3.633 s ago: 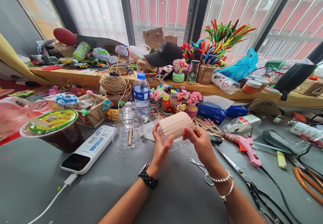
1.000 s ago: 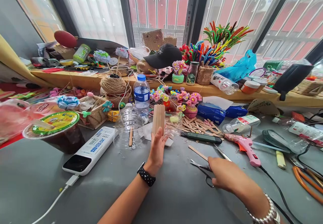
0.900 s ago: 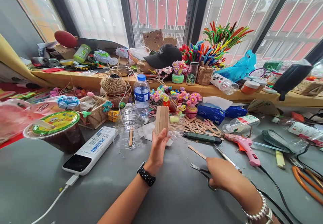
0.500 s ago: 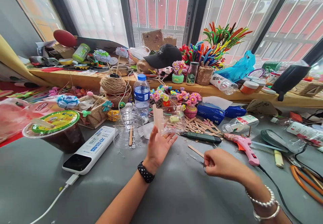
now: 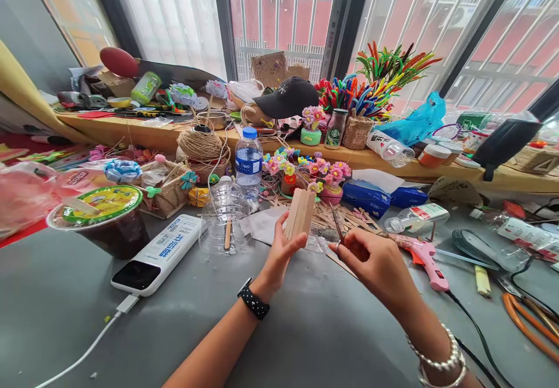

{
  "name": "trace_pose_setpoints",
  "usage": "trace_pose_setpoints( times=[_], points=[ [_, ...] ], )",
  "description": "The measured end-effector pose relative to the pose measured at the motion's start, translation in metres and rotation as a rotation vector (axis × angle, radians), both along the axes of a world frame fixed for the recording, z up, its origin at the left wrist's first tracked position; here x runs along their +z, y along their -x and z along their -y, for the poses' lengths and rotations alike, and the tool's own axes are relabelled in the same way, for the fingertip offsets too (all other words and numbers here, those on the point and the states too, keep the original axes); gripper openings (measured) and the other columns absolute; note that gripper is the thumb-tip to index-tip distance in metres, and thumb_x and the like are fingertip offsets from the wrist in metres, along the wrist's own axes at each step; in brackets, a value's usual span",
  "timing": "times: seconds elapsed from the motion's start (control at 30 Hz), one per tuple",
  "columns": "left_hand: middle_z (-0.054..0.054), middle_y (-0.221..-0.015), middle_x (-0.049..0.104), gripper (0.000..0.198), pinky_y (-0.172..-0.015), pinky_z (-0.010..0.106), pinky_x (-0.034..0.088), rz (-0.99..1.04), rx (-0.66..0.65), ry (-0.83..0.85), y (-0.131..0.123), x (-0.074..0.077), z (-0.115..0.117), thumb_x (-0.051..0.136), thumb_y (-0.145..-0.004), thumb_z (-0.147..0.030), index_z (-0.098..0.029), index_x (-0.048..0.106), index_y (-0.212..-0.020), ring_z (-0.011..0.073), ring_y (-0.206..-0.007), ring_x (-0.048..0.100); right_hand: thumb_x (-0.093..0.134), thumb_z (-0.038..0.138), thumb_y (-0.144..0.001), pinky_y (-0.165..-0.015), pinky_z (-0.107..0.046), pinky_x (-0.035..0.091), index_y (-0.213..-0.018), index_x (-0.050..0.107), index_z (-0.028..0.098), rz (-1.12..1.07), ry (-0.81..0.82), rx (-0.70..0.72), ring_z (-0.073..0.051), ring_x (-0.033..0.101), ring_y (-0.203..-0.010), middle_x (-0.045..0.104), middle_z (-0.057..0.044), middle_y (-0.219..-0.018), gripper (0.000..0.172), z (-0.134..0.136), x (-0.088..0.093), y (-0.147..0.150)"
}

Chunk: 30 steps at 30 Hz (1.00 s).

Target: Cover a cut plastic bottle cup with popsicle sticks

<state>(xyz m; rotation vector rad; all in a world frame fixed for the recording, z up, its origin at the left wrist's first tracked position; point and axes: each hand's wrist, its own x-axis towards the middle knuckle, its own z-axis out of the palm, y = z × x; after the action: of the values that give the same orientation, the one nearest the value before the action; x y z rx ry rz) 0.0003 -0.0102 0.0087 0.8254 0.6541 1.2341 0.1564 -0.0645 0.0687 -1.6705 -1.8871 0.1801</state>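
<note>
My left hand (image 5: 279,254) is closed on a small panel of glued wooden craft sticks (image 5: 300,213), held upright on its edge above the grey table (image 5: 305,330). My right hand (image 5: 375,260) sits just right of it, closed on small scissors (image 5: 336,224) whose thin blades point up, close to the panel's right side. A clear cut plastic piece lies partly hidden behind the panel. A black watch is on my left wrist, silver bracelets on my right.
Behind my hands lie loose craft sticks (image 5: 349,216), a pink glue gun (image 5: 421,254), a clear bottle half (image 5: 225,216), a water bottle (image 5: 248,161), a twine ball (image 5: 201,143), a power bank (image 5: 159,254) with cable, a lidded cup (image 5: 100,216) and a cluttered wooden sill (image 5: 131,129).
My right hand let go of the stick panel, took the scissors off the table and raised them beside the panel. My left hand turned the panel upright and kept hold of it.
</note>
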Motion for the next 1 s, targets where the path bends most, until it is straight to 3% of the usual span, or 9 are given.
trace_pose_setpoints(
  times=[0.13,0.3,0.6,0.77,1.0],
  points=[
    [0.007,-0.103,0.054,0.063,-0.082,0.032,0.038,-0.128,0.067,-0.068,0.0,0.001,0.0,0.068,-0.058,-0.037,-0.02,0.043,-0.113,0.024,-0.098,0.05,0.047,0.04,-0.077,-0.051,-0.023,0.03,-0.069,0.05,0.019,0.314,-0.218,-0.154,-0.013,0.05,-0.055,0.057,-0.001,-0.063,0.023,0.003,-0.001,0.001],
    [0.007,-0.103,0.053,0.067,-0.072,0.029,0.04,-0.238,0.062,-0.104,0.002,-0.002,-0.002,0.066,-0.059,-0.042,-0.02,0.038,-0.116,0.0221,-0.088,0.053,0.048,0.036,-0.075,-0.049,-0.024,0.026,-0.065,0.048,0.02,0.55,-0.277,-0.178,-0.013,0.052,-0.053,0.056,0.001,-0.061,0.019,0.009,0.003,-0.006],
    [0.008,-0.118,0.047,0.066,-0.083,0.034,0.037,-0.368,0.144,-0.17,0.001,-0.01,-0.003,0.065,-0.06,-0.043,-0.023,0.039,-0.117,0.0272,-0.106,0.044,0.049,0.035,-0.074,-0.047,-0.025,0.025,-0.063,0.047,0.021,0.66,-0.272,-0.205,-0.013,0.053,-0.052,0.056,0.002,-0.059,0.018,0.014,0.006,-0.005],
    [0.009,-0.125,0.042,0.067,-0.089,0.035,0.037,-0.463,0.071,-0.225,0.005,-0.007,-0.002,0.062,-0.065,-0.042,-0.023,0.032,-0.122,0.025,-0.11,0.043,0.048,0.033,-0.074,-0.047,-0.024,0.025,-0.063,0.047,0.021,0.677,-0.308,-0.204,-0.013,0.053,-0.052,0.056,0.003,-0.059,0.016,0.015,0.008,-0.01],
    [0.01,-0.128,0.039,0.071,-0.087,0.033,0.038,-0.525,0.078,-0.255,0.006,-0.008,-0.004,0.061,-0.064,-0.046,-0.022,0.03,-0.124,0.025,-0.112,0.042,0.05,0.032,-0.073,-0.048,-0.025,0.024,-0.066,0.051,0.02,0.772,-0.345,-0.222,-0.014,0.053,-0.051,0.055,0.003,-0.06,0.014,0.016,0.009,-0.013]
  ],
)
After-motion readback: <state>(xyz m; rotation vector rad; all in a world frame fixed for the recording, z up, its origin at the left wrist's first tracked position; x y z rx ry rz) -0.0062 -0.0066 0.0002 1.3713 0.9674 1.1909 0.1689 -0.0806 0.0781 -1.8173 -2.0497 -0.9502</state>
